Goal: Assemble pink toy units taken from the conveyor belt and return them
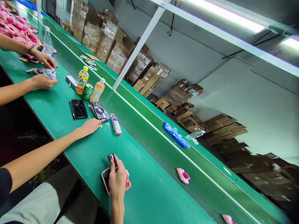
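My left hand [90, 127] reaches across the green table [93, 155], its fingertips together at small white bits beside a red-and-blue box. What those fingers hold, if anything, is too small to make out. On that box lies a dark phone [99, 111] with a ring on its back. My right hand [118, 175] grips a small black rectangular piece [111, 157] between thumb and fingers, above a pink-edged case [106, 180] with a dark face. The hand partly covers the case. A white, blue and red carton [116, 124] lies right of my left hand.
A black tablet [79, 109], a can [87, 91] and two drink bottles [82, 80] stand or lie beyond my left arm. Another person's hands [44, 79] hold a small packet at the left. A blue tray [176, 134] and pink pieces [183, 175] lie on the belt.
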{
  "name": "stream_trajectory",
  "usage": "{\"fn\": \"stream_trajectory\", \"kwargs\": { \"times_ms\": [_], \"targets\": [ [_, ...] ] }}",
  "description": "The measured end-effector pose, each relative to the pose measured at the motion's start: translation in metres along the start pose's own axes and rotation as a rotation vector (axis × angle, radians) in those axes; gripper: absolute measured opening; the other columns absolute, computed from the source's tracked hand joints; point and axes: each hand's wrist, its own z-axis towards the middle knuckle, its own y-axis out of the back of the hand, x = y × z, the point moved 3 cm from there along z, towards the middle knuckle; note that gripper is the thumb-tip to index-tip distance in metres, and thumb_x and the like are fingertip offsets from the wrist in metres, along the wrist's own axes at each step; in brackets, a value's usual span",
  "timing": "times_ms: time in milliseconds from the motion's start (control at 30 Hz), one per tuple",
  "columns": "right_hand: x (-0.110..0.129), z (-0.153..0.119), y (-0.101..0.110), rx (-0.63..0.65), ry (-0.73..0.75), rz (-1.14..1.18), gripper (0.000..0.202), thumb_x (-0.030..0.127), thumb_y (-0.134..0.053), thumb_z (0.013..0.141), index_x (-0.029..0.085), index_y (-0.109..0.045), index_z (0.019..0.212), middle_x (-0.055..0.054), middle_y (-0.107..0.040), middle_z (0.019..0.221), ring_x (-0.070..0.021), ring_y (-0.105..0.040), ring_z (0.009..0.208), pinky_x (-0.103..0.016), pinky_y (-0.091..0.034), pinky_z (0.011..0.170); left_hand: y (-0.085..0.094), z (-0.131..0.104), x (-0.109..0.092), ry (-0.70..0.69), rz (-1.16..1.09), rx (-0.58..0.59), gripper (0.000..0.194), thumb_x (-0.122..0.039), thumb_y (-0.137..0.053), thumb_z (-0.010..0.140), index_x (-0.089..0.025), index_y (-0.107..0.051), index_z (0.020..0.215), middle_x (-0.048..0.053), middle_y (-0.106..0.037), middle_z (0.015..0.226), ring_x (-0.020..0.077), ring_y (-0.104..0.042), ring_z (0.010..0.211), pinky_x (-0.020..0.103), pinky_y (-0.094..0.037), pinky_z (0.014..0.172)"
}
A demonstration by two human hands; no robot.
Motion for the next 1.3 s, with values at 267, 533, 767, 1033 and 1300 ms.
{"fn": "stream_trajectory", "kwargs": {
  "times_ms": [267, 533, 767, 1033, 1300],
  "targets": [
    [0.025, 0.017, 0.017, 0.154, -0.042, 0.147, 0.038, 0.044, -0.057, 0.088, 0.015, -0.077, 0.103, -0.008, -0.079, 0.089, -0.0203, -0.070, 0.069, -0.030, -0.056, 0.062, -0.008, -0.070, -0.033, 0.029, -0.209, -0.013, 0.041, -0.043, -0.040, 0.102, -0.021, -0.062, 0.128, 0.006, -0.074, 0.106, 0.0187, -0.070, 0.080, 0.029, -0.053, 0.074],
    [0.040, 0.019, 0.050, 0.048, 0.050, 0.062, 0.030, 0.036, -0.065, 0.088, 0.021, -0.076, 0.111, -0.007, -0.078, 0.105, -0.0196, -0.070, 0.086, -0.032, -0.056, 0.078, -0.052, -0.097, -0.077, -0.068, -0.694, 0.251, 0.034, -0.046, -0.057, 0.092, -0.015, -0.070, 0.092, 0.001, -0.066, 0.070, 0.0118, -0.051, 0.055, 0.022, -0.039, 0.051],
    [0.004, -0.056, 0.085, -0.415, -0.015, -0.015, 0.025, 0.038, -0.063, 0.096, 0.019, -0.075, 0.108, -0.008, -0.077, 0.100, -0.0197, -0.072, 0.085, -0.029, -0.057, 0.069, -0.045, -0.119, -0.075, -0.041, -0.692, 0.216, 0.030, -0.040, -0.055, 0.096, -0.018, -0.074, 0.105, 0.004, -0.074, 0.095, 0.0155, -0.061, 0.074, 0.025, -0.048, 0.067],
    [0.044, -0.054, 0.014, -0.203, 0.541, -0.148, 0.030, 0.009, -0.055, 0.098, 0.021, -0.066, 0.123, -0.008, -0.076, 0.108, -0.0181, -0.072, 0.100, -0.031, -0.059, 0.088, -0.055, -0.163, -0.092, 0.004, -0.836, 0.141, 0.029, -0.038, -0.059, 0.096, -0.021, -0.068, 0.117, 0.006, -0.073, 0.107, 0.0206, -0.068, 0.094, 0.030, -0.056, 0.082],
    [0.039, -0.036, 0.013, -0.042, 0.466, -0.024, 0.027, 0.017, -0.055, 0.099, 0.022, -0.068, 0.122, -0.007, -0.074, 0.108, -0.0175, -0.071, 0.098, -0.032, -0.058, 0.088, -0.073, -0.156, -0.090, 0.172, -1.057, 0.139, 0.040, -0.052, -0.058, 0.092, -0.015, -0.071, 0.102, 0.008, -0.076, 0.099, 0.0239, -0.069, 0.094, 0.033, -0.057, 0.085]
  ]
}}
